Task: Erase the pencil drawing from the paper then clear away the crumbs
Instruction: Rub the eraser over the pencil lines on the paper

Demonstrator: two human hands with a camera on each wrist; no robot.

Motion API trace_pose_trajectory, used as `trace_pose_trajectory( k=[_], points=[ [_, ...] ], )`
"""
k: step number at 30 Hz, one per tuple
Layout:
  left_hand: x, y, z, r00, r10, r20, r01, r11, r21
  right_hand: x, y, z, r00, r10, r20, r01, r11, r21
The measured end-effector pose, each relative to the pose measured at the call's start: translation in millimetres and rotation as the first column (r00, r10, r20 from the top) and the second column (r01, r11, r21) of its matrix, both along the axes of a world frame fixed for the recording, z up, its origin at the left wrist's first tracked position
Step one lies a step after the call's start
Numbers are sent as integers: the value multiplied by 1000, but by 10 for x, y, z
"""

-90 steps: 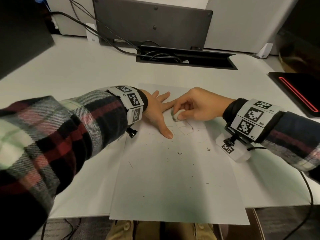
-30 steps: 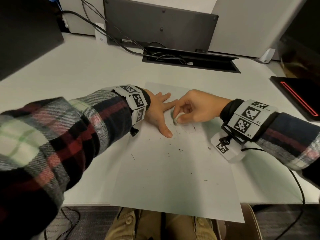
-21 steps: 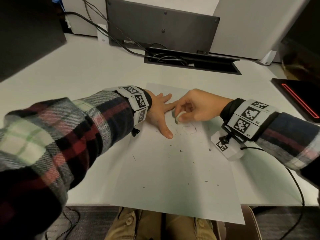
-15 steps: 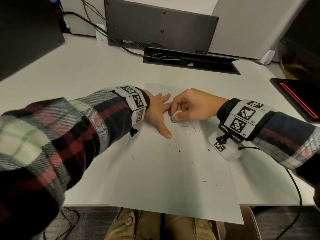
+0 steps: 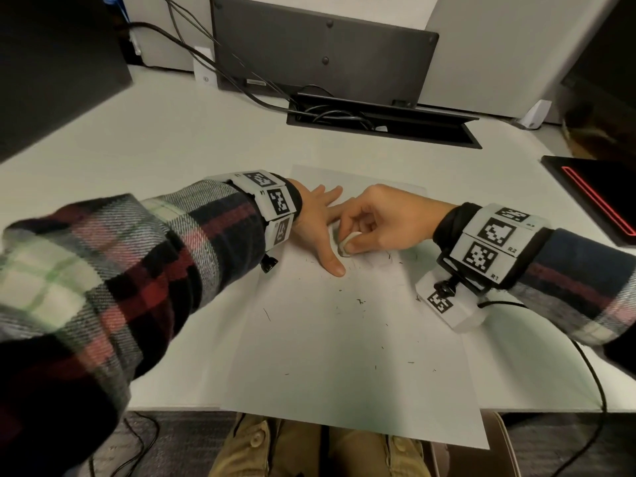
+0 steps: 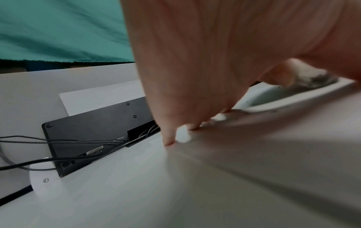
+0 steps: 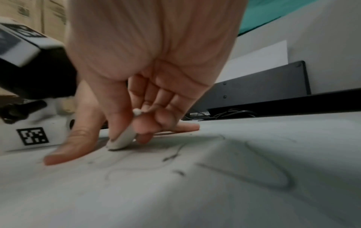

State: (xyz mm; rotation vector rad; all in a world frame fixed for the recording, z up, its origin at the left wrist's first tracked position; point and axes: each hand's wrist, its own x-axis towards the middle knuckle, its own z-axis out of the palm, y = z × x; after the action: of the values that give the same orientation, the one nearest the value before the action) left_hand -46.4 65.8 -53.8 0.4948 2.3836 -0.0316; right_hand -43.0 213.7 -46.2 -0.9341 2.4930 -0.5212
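A white sheet of paper [image 5: 347, 356] lies on the pale desk, its near edge hanging past the desk's front. My right hand [image 5: 382, 222] pinches a small white eraser [image 5: 347, 243] and presses it on the paper beside the left thumb; in the right wrist view the eraser [image 7: 122, 141] touches the sheet among faint pencil lines [image 7: 254, 174]. My left hand [image 5: 318, 225] lies flat with straight fingers on the paper's upper left. Dark eraser crumbs [image 5: 359, 301] are scattered over the middle of the sheet.
A black panel [image 5: 320, 49] stands at the back of the desk [image 5: 155, 160], with a cable slot [image 5: 378, 125] and cables in front of it. A black device with a red line [image 5: 595, 197] sits at the right. My knees show below the front edge.
My right hand has rubbed the eraser back and forth in short strokes beside the left thumb. The pencil lines look fainter than three seconds ago. The left hand has stayed put.
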Motion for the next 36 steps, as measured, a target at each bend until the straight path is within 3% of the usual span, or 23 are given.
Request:
trace_pose_trajectory(
  k=[4, 9, 13, 18, 23, 27, 32, 36],
  points=[
    [13, 15, 17, 1000, -9, -23, 9, 1000, -21, -71, -2, 17, 992, -25, -125, 27, 1000, 15],
    [-18, 2, -19, 1000, 10, -9, -10, 1000, 13, 61, 35, -2, 1000, 29, 1, -29, 1000, -5],
    [-13, 16, -11, 1000, -11, -13, 11, 1000, -2, -60, -24, 18, 994, -5, -112, 6, 1000, 4],
    [-37, -4, -26, 1000, 7, 0, -7, 1000, 4, 46, 16, 2, 998, 57, -9, -57, 998, 4],
    [-14, 18, -10, 999, -18, -27, 18, 1000, -22, -67, 1, 9, 996, -1, -93, 2, 1000, 12],
    [-33, 12, -26, 1000, 2, -2, -2, 1000, -1, 31, 52, -2, 1000, 20, 21, -21, 1000, 10],
    [-22, 23, -7, 1000, -11, -22, 11, 1000, -24, -70, 22, 32, 996, -21, -91, 23, 999, 26],
    [-22, 11, -15, 999, 1, -35, -1, 1000, -20, 86, 107, 9, 995, 8, 96, -11, 1000, 25]
  ],
)
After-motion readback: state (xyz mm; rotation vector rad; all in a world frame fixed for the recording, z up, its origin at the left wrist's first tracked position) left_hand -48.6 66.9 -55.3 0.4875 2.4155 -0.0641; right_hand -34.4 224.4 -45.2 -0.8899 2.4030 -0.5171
